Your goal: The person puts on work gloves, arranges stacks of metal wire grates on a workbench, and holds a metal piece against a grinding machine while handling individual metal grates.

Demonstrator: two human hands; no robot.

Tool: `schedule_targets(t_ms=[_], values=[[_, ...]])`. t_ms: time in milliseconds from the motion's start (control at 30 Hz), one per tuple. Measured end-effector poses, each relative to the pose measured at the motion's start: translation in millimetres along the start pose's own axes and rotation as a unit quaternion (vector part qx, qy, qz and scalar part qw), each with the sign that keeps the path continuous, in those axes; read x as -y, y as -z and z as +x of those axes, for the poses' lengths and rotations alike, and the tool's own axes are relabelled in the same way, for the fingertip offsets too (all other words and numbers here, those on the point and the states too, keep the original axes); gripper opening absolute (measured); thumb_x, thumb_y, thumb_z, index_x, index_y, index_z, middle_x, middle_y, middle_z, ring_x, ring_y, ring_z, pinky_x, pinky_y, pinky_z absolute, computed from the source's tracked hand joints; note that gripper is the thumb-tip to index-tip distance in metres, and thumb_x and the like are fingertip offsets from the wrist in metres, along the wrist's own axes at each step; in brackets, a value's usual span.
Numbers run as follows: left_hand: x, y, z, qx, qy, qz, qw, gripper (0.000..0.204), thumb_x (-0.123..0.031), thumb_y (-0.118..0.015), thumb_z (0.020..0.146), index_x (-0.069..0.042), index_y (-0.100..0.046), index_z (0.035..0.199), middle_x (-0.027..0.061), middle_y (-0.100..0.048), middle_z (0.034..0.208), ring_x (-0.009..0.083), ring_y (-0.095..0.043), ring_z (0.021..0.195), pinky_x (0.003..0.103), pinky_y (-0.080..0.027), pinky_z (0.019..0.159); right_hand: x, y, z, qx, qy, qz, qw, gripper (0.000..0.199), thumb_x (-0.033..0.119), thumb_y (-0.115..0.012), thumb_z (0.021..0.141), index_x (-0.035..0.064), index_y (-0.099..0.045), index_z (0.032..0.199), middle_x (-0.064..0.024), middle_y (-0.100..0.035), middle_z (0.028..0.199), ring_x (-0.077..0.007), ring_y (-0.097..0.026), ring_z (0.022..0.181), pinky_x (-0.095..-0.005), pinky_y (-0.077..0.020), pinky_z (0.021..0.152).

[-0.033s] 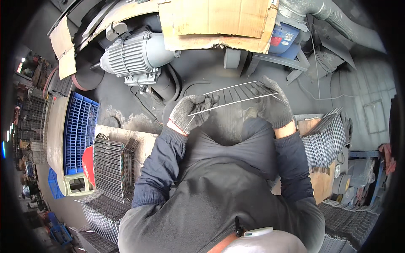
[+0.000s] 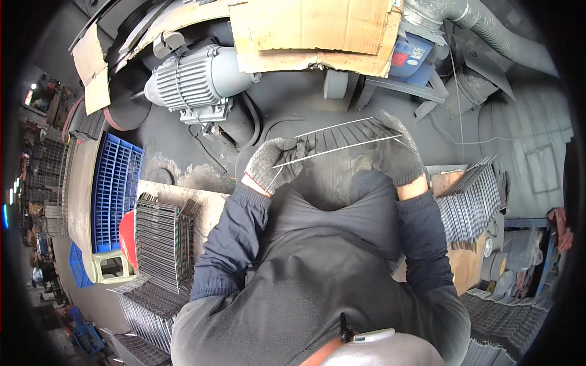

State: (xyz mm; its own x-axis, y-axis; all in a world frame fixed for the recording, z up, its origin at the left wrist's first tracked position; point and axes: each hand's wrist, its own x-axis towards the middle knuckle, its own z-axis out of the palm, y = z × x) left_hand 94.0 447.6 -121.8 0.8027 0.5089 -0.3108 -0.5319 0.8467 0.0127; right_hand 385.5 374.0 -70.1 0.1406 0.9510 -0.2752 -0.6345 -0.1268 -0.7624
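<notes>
Both my hands wear grey work gloves and hold a wire rack [image 2: 339, 149] in front of my knees. This rack has a long bright frame with thin cross wires, and it slants up toward the right. My left hand [image 2: 276, 161] is closed around its left end. At the other end, my right hand [image 2: 400, 155] grips the frame, its fingers partly hidden. Similar wire racks stand in a stack [image 2: 160, 241] by my left arm and in another stack [image 2: 473, 204] beyond my right forearm.
Ahead on the left sits a grey electric motor [image 2: 192, 79]. A cardboard sheet [image 2: 311, 27] hangs at the top. More rack stacks lie low at left [image 2: 149, 311] and right [image 2: 510, 323]. A blue plastic crate [image 2: 116, 189] and a pale stool [image 2: 111, 268] stand at left.
</notes>
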Motion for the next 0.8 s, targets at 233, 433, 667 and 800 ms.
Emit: schedule_targets(t_ms=[233, 433, 667, 800], values=[[15.7, -9.4, -1.2, -0.107, -0.040, 0.043, 0.993, 0.018, -0.007, -0.057, 0.099, 0.007, -0.061, 0.110, 0.0162, -0.072, 0.090, 0.0242, -0.073, 0.074, 0.032, -0.064, 0.062, -4.3, 13.7, -9.5, 0.024, -0.002, 0.005, 1.000, 0.031, 0.043, -0.065, 0.101, 0.0150, -0.069, 0.114, -0.0023, -0.072, 0.117, -0.0169, -0.069, 0.103, -0.0320, -0.0526, 0.071], [23.8, -8.2, 10.7, -0.109, -0.023, 0.040, 0.993, 0.017, -0.007, -0.057, 0.100, 0.007, -0.061, 0.109, 0.0150, -0.071, 0.093, 0.0235, -0.073, 0.076, 0.034, -0.065, 0.067, -17.6, 72.8, 2.8, 0.142, 0.026, 0.089, 0.985, 0.040, 0.036, -0.058, 0.105, 0.0095, -0.061, 0.135, -0.0113, -0.065, 0.134, -0.0262, -0.061, 0.121, -0.0398, -0.0531, 0.092], [34.4, -9.3, 10.2, -0.076, -0.021, 0.081, 0.994, 0.028, -0.007, -0.053, 0.104, 0.005, -0.058, 0.128, 0.0201, -0.073, 0.111, 0.0244, -0.076, 0.079, 0.035, -0.066, 0.067, -5.9, 51.8, -30.6, 0.012, 0.004, 0.133, 0.991, 0.047, 0.045, -0.061, 0.103, 0.0088, -0.068, 0.132, -0.0064, -0.073, 0.122, -0.0192, -0.069, 0.104, -0.0325, -0.0543, 0.078], [50.9, -25.5, 5.5, -0.155, -0.085, 0.383, 0.907, 0.059, -0.019, -0.072, 0.095, 0.003, -0.047, 0.144, 0.0222, -0.068, 0.127, 0.0293, -0.074, 0.090, 0.039, -0.064, 0.078, 39.3, 39.9, -71.5, 0.014, 0.074, -0.139, 0.987, 0.051, 0.038, -0.065, 0.101, 0.0039, -0.064, 0.139, -0.0105, -0.073, 0.118, -0.0163, -0.072, 0.089, -0.0288, -0.0564, 0.071]])
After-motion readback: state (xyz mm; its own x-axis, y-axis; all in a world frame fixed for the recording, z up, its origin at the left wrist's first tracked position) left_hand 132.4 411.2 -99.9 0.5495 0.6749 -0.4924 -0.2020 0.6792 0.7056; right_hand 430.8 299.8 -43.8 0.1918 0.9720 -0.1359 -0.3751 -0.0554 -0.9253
